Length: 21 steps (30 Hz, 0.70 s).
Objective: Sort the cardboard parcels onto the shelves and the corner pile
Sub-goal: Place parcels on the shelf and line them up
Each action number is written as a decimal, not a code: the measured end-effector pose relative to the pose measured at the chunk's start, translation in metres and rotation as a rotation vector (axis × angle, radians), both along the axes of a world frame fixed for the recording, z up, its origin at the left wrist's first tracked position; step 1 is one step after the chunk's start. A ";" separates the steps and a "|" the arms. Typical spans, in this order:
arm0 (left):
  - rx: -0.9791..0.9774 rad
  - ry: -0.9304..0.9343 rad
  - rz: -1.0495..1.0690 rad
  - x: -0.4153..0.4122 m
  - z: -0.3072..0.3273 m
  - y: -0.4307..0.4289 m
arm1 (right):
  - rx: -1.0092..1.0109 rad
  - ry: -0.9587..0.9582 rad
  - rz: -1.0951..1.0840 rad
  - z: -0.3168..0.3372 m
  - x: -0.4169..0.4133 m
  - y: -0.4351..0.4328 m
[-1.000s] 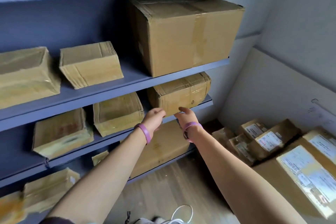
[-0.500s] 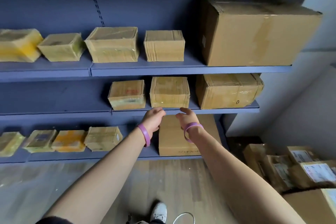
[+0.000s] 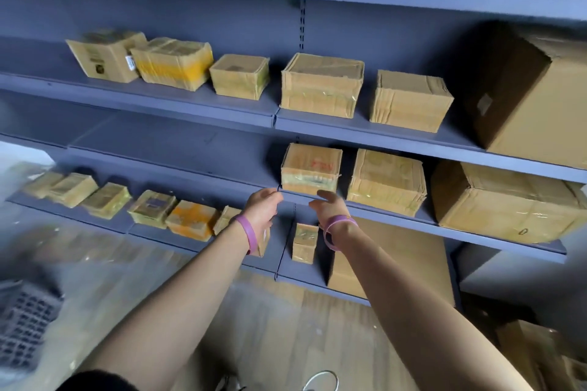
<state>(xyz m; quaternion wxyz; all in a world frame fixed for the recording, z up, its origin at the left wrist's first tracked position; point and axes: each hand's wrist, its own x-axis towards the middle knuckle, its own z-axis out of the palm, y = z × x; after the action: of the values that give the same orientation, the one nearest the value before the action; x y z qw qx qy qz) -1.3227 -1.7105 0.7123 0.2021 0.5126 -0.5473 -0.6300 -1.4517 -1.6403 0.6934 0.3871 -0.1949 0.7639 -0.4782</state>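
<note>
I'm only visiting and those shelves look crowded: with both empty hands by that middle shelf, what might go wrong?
The red-marked parcel sits at the front lip of the shelf, just beyond the left hand and right hand; a clumsy grab might knock it off. Below the wrists, a narrow parcel stands on end and could topple if bumped.

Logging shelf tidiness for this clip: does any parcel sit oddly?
Yes: on the lowest shelf, a small parcel stands on end, while the parcels left of it lie flat. Nothing looks spilled.
</note>
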 end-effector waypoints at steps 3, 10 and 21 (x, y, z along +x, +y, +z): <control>0.015 -0.007 0.016 0.025 -0.004 -0.039 | 0.016 -0.010 -0.007 -0.003 0.024 -0.037; 0.037 -0.027 -0.011 0.055 -0.016 -0.123 | 0.065 0.039 -0.005 -0.010 0.075 -0.116; 0.007 -0.074 -0.173 0.012 -0.030 -0.186 | 0.137 0.016 -0.178 -0.026 0.033 -0.144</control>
<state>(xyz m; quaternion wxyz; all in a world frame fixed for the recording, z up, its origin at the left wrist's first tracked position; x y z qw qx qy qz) -1.3107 -1.8966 0.6823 0.1247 0.4868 -0.5944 -0.6278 -1.4189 -1.7839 0.6679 0.3496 -0.1031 0.8121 -0.4557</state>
